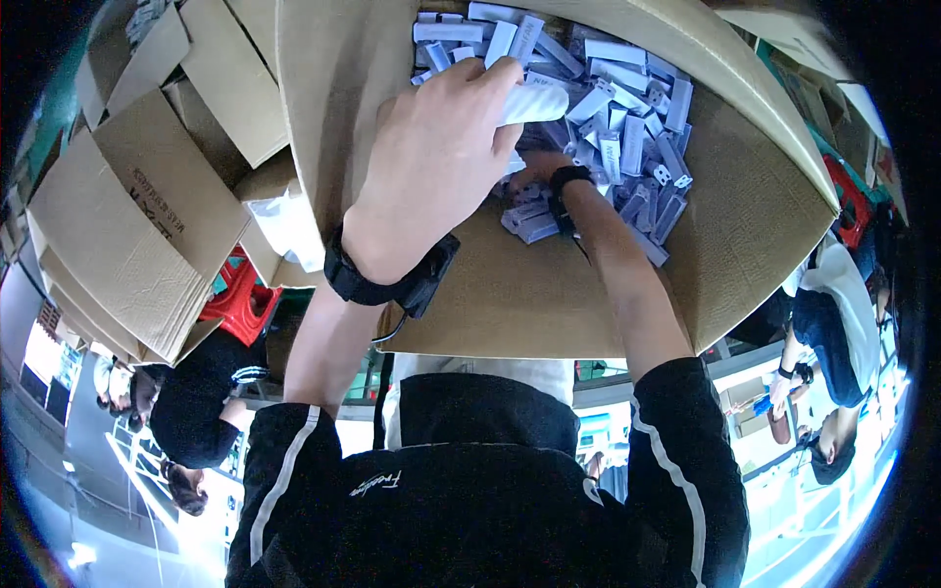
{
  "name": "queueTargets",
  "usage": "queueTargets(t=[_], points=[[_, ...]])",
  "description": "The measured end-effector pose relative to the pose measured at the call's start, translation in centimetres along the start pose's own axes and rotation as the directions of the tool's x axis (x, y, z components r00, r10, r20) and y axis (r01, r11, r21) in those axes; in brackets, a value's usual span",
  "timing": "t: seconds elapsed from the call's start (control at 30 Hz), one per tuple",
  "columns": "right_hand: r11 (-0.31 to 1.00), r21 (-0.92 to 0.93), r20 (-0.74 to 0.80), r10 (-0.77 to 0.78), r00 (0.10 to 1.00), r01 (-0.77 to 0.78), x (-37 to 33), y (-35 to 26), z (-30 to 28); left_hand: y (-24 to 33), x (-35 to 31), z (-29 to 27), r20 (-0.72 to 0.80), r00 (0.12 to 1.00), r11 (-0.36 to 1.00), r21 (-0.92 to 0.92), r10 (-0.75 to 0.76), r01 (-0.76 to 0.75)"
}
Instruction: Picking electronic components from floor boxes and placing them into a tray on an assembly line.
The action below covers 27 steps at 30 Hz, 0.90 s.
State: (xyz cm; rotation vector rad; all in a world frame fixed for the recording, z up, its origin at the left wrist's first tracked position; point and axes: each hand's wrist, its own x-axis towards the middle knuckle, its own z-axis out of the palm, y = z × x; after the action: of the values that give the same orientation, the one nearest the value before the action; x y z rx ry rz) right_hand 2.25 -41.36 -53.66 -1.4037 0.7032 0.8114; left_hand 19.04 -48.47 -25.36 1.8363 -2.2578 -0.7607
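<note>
Pinched between the thumb and fingers of my left hand (436, 157) is a white oblong plastic piece (534, 103), raised above a big open cardboard box (510, 299). Many similar white oblong pieces (610, 157) lie heaped at the far side inside the box, some showing dark holes at their ends. Lower down, my right hand (537, 169) reaches into the near left part of the heap. Its fingers are mostly hidden behind my left hand and among the pieces, so their grip does not show. Each wrist wears a black strap; a dark module sits on the left one.
Flattened and folded cartons (147, 216) are stacked left of the box, beside a red plastic stool (240, 299). The box's walls rise around the heap. One person in dark clothes (201, 402) is at the left; another person (833, 323) is at the right.
</note>
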Motion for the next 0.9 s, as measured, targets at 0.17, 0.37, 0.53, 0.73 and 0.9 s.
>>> queueTargets(t=[0.17,0.37,0.53,0.73,0.9], points=[[0.953,0.254,0.096,-0.196,0.976,0.166,-1.5,-1.0,-0.2,-0.7,-0.3,0.1,0.011,1.0,1.0,0.005,0.002,-0.002],[0.958,-0.288,0.042,0.008,0.999,0.005,-4.8,-2.5,-0.4,-0.5,-0.5,-0.3,0.048,0.998,0.998,0.046,-0.042,0.04],[0.959,-0.241,-0.045,-0.162,0.986,0.147,-5.7,-1.6,-1.2,-0.3,-0.3,0.1,0.033,0.999,0.999,0.017,-0.034,0.033],[0.994,0.079,-0.281,-0.054,0.958,0.079,-8.8,-2.5,-3.0,-1.1,-0.2,0.1,-0.057,0.998,0.999,-0.03,0.028,-0.03],[0.728,0.293,-0.739,-0.238,0.63,0.619,-18.8,-8.9,-6.7,0.4,0.1,-1.7,-0.02,0.999,0.992,-0.118,-0.043,0.041]])
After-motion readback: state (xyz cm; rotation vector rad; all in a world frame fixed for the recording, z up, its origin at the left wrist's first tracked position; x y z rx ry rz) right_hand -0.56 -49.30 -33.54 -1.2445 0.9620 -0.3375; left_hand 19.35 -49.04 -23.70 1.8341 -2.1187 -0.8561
